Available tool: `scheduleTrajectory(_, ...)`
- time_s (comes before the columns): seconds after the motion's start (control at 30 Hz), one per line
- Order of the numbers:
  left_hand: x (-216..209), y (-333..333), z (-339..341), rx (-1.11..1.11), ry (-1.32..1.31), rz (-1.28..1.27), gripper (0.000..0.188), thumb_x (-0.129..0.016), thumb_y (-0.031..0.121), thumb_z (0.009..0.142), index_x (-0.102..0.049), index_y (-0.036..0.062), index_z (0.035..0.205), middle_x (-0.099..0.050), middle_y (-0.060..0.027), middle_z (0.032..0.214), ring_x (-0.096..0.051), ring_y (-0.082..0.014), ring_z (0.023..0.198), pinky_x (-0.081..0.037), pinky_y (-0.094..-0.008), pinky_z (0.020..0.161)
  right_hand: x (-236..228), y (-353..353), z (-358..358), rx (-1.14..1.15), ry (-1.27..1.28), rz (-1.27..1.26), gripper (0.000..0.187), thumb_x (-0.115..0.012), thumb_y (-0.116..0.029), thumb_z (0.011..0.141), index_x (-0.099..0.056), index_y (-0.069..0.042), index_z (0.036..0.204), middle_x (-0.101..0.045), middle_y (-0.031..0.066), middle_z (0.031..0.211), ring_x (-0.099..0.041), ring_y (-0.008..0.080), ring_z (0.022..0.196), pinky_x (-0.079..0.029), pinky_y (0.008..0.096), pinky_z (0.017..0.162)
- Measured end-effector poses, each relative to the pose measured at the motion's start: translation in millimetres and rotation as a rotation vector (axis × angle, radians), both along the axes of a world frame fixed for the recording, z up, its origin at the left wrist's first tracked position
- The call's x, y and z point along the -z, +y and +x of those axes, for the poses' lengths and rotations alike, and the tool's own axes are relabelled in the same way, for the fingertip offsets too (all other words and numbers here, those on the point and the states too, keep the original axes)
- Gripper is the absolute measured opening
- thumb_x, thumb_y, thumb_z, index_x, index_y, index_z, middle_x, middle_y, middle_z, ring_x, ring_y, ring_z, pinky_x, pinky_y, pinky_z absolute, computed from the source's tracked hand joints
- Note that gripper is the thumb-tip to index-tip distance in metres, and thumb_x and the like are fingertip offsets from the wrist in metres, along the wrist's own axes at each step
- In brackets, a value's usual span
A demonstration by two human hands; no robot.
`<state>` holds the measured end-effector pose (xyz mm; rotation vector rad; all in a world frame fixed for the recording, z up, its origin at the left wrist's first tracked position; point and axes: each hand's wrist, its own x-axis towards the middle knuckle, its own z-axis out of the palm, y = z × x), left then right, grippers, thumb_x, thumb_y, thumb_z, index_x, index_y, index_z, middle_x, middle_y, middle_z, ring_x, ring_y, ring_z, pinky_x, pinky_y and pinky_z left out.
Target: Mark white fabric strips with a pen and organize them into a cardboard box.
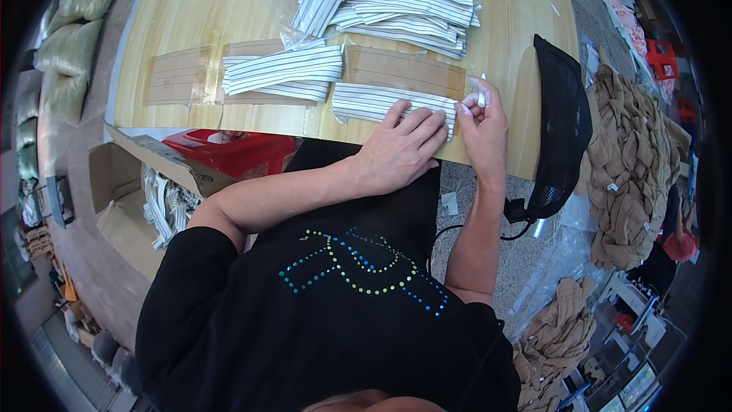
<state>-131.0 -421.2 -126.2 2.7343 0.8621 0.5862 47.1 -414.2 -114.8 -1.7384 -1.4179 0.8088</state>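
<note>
My left hand (pixel 402 145) lies over a striped white-and-dark fabric strip (pixel 362 102), its fingers stretched flat on the cloth near the table's front edge. At the strip's right end, my right hand (pixel 483 133) pinches a small white pen-like stick (pixel 482 97), pointing upward. The right thumb is close to the strip's corner; whether it grips the cloth I cannot tell. Just behind the strip, a brown cardboard piece (pixel 404 69) with drawn lines is taped to the table. Left of it, a small stack of striped strips (pixel 282 75) rests partly on more cardboard.
A large pile of striped strips (pixel 396 8) on clear plastic occupies the table's (pixel 518 15) far side. Taped cardboard (pixel 179 76) lies at left, a black mesh-covered object (pixel 563 130) at the right edge. Below left stand an open carton (pixel 122 221) and a red plastic item (pixel 236 154).
</note>
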Motion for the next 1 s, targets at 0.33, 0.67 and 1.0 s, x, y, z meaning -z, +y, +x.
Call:
scheduleTrajectory(0.33,3.3,-4.4,1.1,-0.016,0.065,-0.007,0.061,-0.07,0.036,0.079,-0.053,0.0028,0.127,-0.046,-0.012,0.138,-0.036,-0.031,0.135,-0.023,-0.057,0.111,6.2,-3.9,-7.5,0.086,0.034,0.253,0.028,-0.058,-0.006,0.095,-0.056,0.0,0.122,-0.06,0.0018,0.091,-0.054,0.0094,0.077,-0.048,0.0258,0.075)
scheduleTrajectory(0.67,5.6,-4.3,-0.2,0.019,0.062,0.004,0.063,-0.069,0.037,0.08,-0.052,0.0029,0.131,-0.045,-0.0122,0.141,-0.034,-0.0326,0.136,-0.022,-0.0604,0.11,-3.8,-23.4,-13.1,0.062,0.231,0.062,0.018,-0.057,-0.009,0.097,-0.058,0.001,0.112,-0.062,0.0056,0.096,-0.056,0.0106,0.089,-0.047,0.0259,0.079)
scheduleTrajectory(1.0,8.3,-5.3,-1.2,0.012,0.101,-0.017,0.068,-0.07,0.038,0.08,-0.049,0.0073,0.136,-0.041,-0.009,0.147,-0.032,-0.0321,0.139,-0.021,-0.0602,0.11,-4.2,-18.3,-13.0,0.013,0.046,0.055,0.017,-0.06,-0.007,0.092,-0.057,0.002,0.106,-0.065,0.0118,0.089,-0.063,0.0165,0.081,-0.051,0.0316,0.072)
